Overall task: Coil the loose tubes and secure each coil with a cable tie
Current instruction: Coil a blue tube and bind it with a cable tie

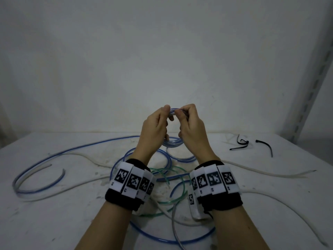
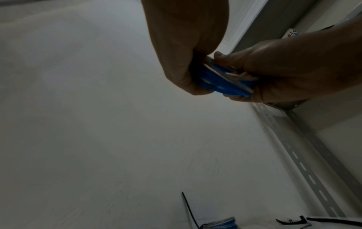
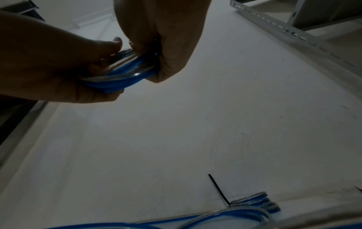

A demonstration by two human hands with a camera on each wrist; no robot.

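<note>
Both hands are raised above the white surface (image 1: 54, 222), close together, each pinching the top of a small coil of blue tube (image 1: 172, 142). The left hand (image 1: 155, 127) has its grip closed on the left part of the coil's upper arc, thumb and curled fingers bunching the strands. The right hand (image 1: 191, 127) has its grip closed on the same arc just beside it, fingertips nearly touching those of the left. In the left wrist view the bundled blue strands (image 2: 225, 82) run between the two hands, and a pale flat strip lies across them; what it is cannot be told. The right wrist view shows the same bundle (image 3: 121, 75) pressed between thumb and fingers of each hand.

The coil's lower arc hangs between the wrists, just above the surface. Beneath it lie loose loops of blue tube (image 1: 36, 181), a green tube (image 1: 165, 202) and long whitish tubes (image 1: 270, 173), overlapping one another near the forearms. A second blue coil (image 3: 258, 203) sits at the bottom of the right wrist view with a black cable tie (image 3: 217, 189) sticking up from it. Further black cable ties (image 1: 239, 143) lie on the surface well to the right, apart from the tubes. A slotted metal rack upright (image 1: 310, 91) stands at the right edge
</note>
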